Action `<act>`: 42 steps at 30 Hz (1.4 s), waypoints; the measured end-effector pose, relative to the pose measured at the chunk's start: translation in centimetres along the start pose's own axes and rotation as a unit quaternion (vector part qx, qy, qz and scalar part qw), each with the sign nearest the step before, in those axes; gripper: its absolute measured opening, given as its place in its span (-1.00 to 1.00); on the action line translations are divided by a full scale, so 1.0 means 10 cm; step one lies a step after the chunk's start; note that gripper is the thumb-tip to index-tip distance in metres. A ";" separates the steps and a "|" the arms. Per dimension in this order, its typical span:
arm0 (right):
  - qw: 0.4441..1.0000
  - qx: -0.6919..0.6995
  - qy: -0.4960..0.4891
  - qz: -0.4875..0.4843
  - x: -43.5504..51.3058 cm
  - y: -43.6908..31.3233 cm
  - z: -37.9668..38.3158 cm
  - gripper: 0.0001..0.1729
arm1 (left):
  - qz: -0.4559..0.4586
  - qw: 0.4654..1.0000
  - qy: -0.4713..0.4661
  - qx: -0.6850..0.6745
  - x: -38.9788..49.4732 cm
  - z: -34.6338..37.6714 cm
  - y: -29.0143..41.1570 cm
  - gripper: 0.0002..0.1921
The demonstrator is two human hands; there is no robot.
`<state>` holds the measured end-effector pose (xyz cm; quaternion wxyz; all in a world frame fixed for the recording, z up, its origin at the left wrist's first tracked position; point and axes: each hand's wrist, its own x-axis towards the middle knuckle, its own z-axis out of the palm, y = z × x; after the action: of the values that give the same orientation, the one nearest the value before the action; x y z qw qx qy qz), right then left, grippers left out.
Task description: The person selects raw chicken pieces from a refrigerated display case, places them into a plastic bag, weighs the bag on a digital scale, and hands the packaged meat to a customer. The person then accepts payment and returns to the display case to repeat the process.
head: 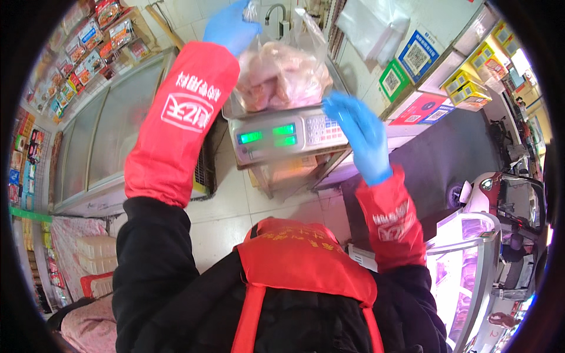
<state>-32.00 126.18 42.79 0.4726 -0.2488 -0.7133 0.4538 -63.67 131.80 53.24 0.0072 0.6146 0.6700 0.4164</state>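
A clear plastic bag (282,79) full of pale raw meat, which looks like poultry pieces, rests on the pan of a digital price scale (269,137). My left hand (231,26), in a blue glove, grips the gathered top of the bag on its left side. The bag's other handle (309,24) stands up loose on the right. Also gloved in blue, my right hand (359,134) hovers by the keypad (324,128) at the scale's right end, slightly blurred, fingers extended and holding nothing. Green digits glow on the scale's display (267,134).
A glass-topped chest freezer (110,128) stands at left below hanging packaged foods (92,44). Behind the scale is a tap (276,13). Plastic bags (375,26) and printed code signs (415,55) hang on the right wall. A lit display case (463,264) stands at lower right.
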 end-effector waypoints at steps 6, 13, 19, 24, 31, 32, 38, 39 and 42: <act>0.859 -0.467 -0.167 -0.127 1.78 -0.32 0.54 -0.67 | -0.070 0.924 -0.056 -0.371 -0.36 -0.23 -0.25 -0.34; 0.764 -0.570 -0.300 -0.029 1.98 -0.20 0.50 -0.64 | -0.097 0.853 -0.050 -0.510 -0.68 -0.30 -0.42 -0.30; 0.733 -0.580 -0.355 -0.003 2.11 -0.16 0.79 -0.61 | -0.063 0.817 -0.038 -0.571 -0.45 -0.25 -0.39 -0.36; 0.701 -0.649 -0.293 0.052 2.42 0.21 0.53 -0.63 | -0.085 0.785 -0.050 -0.611 -0.40 -0.26 -0.45 -0.38; 0.775 -0.568 -0.277 0.011 2.42 0.72 0.47 -0.72 | -0.090 0.761 -0.054 -0.640 -0.29 -0.21 -0.47 -0.40; 0.783 -0.559 -0.273 0.013 2.45 0.71 0.47 -0.72 | -0.090 0.760 -0.053 -0.642 -0.28 -0.22 -0.47 -0.42; 0.780 -0.603 -0.162 -0.041 2.64 0.38 0.26 -0.73 | -0.037 0.887 -0.035 -0.460 -0.33 -0.28 -0.48 -0.55; 0.782 -0.608 -0.136 -0.033 2.64 0.32 0.22 -0.73 | -0.051 0.860 -0.028 -0.507 -0.33 -0.27 -0.47 -0.57; 0.737 -0.656 -0.126 -0.103 2.58 0.12 0.12 -0.73 | -0.083 0.775 -0.024 -0.627 -0.33 -0.26 -0.46 -0.60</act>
<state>-44.26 146.51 53.16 0.1413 -0.3629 -0.9086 -0.1506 -68.00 128.11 50.69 0.4414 0.4258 0.3090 0.7269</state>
